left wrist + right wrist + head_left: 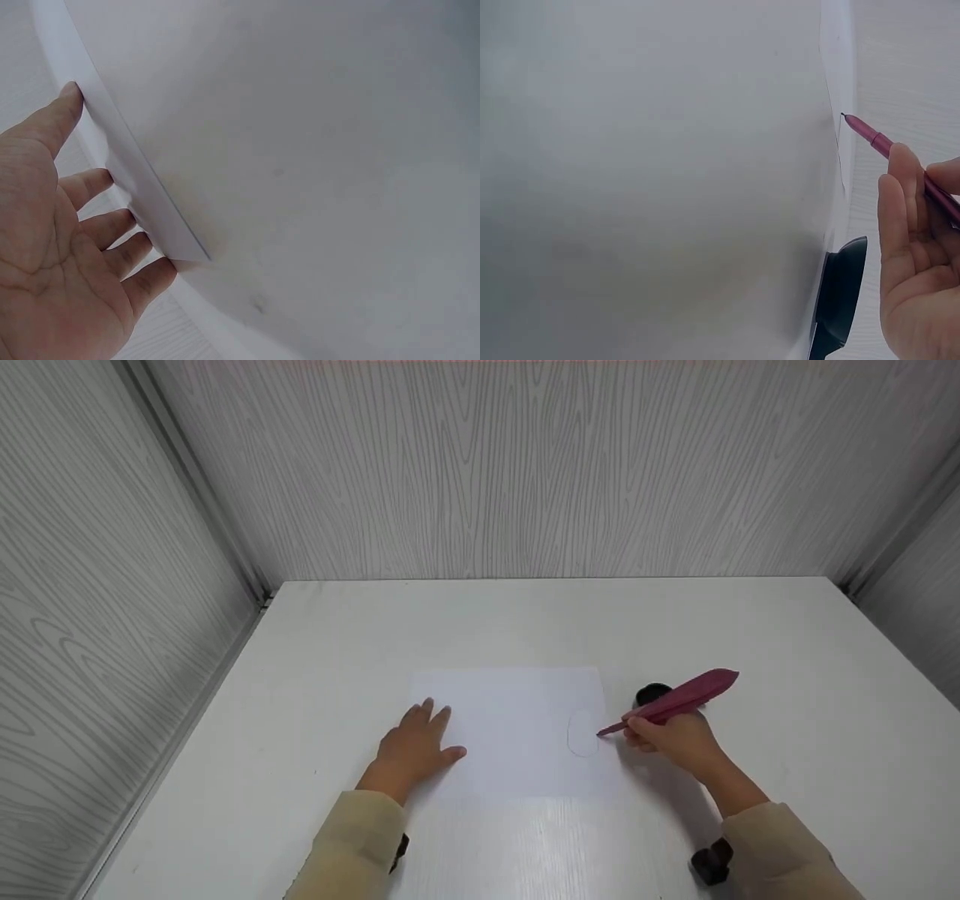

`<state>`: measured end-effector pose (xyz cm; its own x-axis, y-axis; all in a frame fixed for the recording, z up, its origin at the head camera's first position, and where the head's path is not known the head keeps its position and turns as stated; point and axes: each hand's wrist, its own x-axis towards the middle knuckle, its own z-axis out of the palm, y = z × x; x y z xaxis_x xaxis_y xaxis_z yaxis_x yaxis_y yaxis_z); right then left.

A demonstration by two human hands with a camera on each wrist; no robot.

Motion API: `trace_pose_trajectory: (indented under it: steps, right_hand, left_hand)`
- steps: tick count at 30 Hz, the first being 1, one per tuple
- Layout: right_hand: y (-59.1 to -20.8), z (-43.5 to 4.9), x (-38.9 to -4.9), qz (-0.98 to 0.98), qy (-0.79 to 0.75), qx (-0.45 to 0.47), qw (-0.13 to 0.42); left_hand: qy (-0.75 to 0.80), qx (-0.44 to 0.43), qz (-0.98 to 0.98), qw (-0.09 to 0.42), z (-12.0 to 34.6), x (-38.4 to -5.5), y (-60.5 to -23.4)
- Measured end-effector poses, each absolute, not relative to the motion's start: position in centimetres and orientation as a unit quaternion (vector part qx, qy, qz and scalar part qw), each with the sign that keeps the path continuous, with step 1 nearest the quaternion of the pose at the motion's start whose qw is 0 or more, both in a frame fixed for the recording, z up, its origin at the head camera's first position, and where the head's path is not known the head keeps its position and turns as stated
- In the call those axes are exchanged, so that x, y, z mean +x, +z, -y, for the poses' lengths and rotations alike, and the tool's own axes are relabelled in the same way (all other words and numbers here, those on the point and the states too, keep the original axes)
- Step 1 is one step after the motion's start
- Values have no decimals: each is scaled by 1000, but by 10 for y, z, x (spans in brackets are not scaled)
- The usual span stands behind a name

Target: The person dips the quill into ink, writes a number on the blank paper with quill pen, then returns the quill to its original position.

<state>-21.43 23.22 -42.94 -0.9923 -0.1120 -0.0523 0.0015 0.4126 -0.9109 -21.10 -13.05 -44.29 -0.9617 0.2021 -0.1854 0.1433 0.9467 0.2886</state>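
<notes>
A white sheet of paper (517, 769) lies on the white table. My left hand (414, 746) rests on its left side, fingers spread and fairly straight; in the left wrist view the fingertips (154, 274) meet the paper's edge. Between thumb and fingers, my right hand (679, 742) pinches a dark red feather-shaped pen (694, 692) near its lower end. The pen's tip points down and left at the sheet's right part, by a thin drawn oval line (568, 735). In the right wrist view the pen tip (844, 116) sits at a dark line on the paper.
Just behind the right hand stands a small black round object (651, 692), partly covered by the pen. Grey wood-grain panels (480, 472) rise at the back and both sides of the table (315, 660). Black wrist devices (709, 864) show near the sleeves.
</notes>
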Motion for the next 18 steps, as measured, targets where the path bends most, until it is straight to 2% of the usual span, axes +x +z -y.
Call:
trace_pose_trajectory:
  steps: [18]
  right_hand:
    - [-429, -219, -217, -841, -538, -21, 48]
  left_hand:
    - [140, 85, -981, 109, 129, -209, -439]
